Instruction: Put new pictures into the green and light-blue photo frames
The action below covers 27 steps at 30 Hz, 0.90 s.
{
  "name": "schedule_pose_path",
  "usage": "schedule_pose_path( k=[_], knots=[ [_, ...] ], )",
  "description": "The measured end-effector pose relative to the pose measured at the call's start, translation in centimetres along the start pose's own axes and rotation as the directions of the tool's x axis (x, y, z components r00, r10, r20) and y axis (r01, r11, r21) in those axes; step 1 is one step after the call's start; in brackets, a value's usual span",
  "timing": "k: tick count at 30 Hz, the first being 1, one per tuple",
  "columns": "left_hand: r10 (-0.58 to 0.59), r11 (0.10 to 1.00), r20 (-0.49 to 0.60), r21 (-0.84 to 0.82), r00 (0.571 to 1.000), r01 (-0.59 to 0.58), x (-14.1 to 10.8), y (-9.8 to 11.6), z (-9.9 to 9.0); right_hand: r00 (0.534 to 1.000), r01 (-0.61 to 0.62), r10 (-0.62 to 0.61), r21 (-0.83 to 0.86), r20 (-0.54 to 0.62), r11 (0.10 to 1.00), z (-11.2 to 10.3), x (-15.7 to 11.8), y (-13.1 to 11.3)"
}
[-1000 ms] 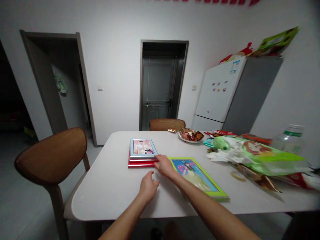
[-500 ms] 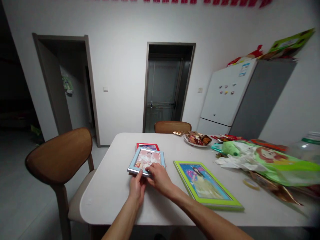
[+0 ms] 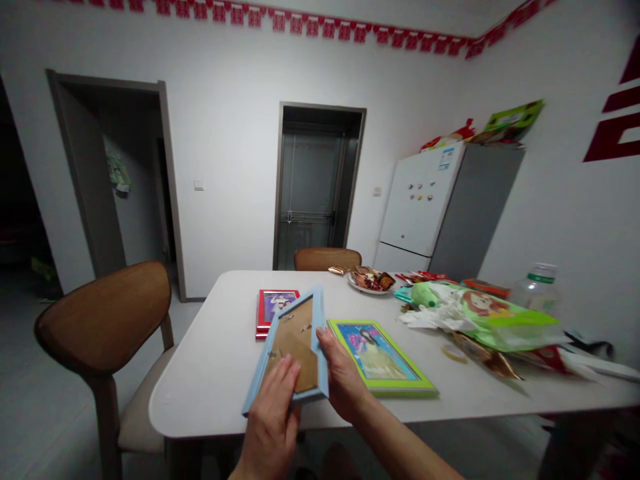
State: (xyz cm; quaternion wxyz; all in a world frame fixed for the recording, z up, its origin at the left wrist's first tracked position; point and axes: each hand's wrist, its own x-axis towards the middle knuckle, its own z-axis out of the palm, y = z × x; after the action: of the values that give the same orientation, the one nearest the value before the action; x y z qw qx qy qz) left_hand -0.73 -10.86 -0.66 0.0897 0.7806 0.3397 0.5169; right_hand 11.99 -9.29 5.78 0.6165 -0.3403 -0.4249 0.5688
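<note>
White desk (image 3: 200,380), pale wall (image 3: 230,133) behind. Over the near side, a blue picture frame (image 3: 295,339) tilts, back showing, perhaps to expose its metal tabs (image 3: 305,327). Right hand (image 3: 345,377) pinches its right edge; left hand (image 3: 273,410) lies on the backing (image 3: 306,370), grip unclear. Green frame (image 3: 384,357) beside, right; red frames (image 3: 273,310) beyond.

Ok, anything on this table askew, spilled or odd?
Crumpled white tissue sprawls against a green cartoon-printed bag at the right of the table, looking untidy compared with the flat-lying lime-green picture frame. No spill shows.
</note>
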Motion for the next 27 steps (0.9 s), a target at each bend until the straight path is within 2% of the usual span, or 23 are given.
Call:
schedule_pose_path(
  k=[2, 4, 8, 11, 14, 15, 17, 19, 23, 27],
  knots=[
    [0.134, 0.972, 0.086, 0.182, 0.987, -0.148, -1.6, 0.1, -0.1, 0.999, -0.047, 0.047, 0.018, 0.010, 0.999, -0.8, -1.1, 0.4],
    [0.172, 0.929, 0.164, 0.302, 0.971, -0.215, -2.9, 0.0, 0.0, 0.993, -0.111, 0.111, -0.003, 0.024, 0.994, -1.7, -1.7, 1.1],
    [0.142, 0.871, 0.287, 0.418, 0.947, -0.258, -4.6, -0.1, 0.6, 0.971, -0.222, 0.223, -0.023, 0.086, 0.975, -3.3, -2.0, 2.6],
    [0.111, 0.852, 0.332, 0.453, 0.937, -0.262, -4.9, -0.2, 1.2, 0.962, -0.244, 0.251, -0.076, 0.106, 0.967, -4.5, -1.4, 3.7],
    [0.052, 0.843, 0.366, 0.482, 0.929, -0.238, -5.0, -0.4, 1.8, 0.977, -0.190, 0.210, -0.331, 0.026, 0.924, -5.9, -0.3, 4.8],
    [0.033, 0.843, 0.382, 0.486, 0.924, -0.231, -5.0, -0.4, 2.0, 0.986, -0.160, 0.165, -0.469, -0.031, 0.869, -6.4, 0.1, 5.2],
    [0.006, 0.845, 0.413, 0.485, 0.911, -0.225, -5.1, -0.4, 2.4, 0.993, -0.111, 0.047, -0.725, -0.108, 0.680, -7.4, 0.7, 5.8],
    [-0.012, 0.850, 0.427, 0.481, 0.904, -0.216, -5.1, -0.4, 2.8, 0.995, -0.064, -0.037, -0.873, -0.093, 0.484, -8.1, 1.1, 6.3],
    [-0.038, 0.872, 0.434, 0.454, 0.900, -0.182, -5.2, -0.3, 2.7, 0.998, 0.011, -0.057, -0.961, -0.005, 0.278, -8.8, 1.2, 6.9],
    [-0.049, 0.894, 0.445, 0.418, 0.894, -0.159, -5.2, -0.8, 0.9, 0.998, 0.057, -0.029, -0.992, 0.054, 0.114, -9.0, 1.2, 6.8]
  ],
)
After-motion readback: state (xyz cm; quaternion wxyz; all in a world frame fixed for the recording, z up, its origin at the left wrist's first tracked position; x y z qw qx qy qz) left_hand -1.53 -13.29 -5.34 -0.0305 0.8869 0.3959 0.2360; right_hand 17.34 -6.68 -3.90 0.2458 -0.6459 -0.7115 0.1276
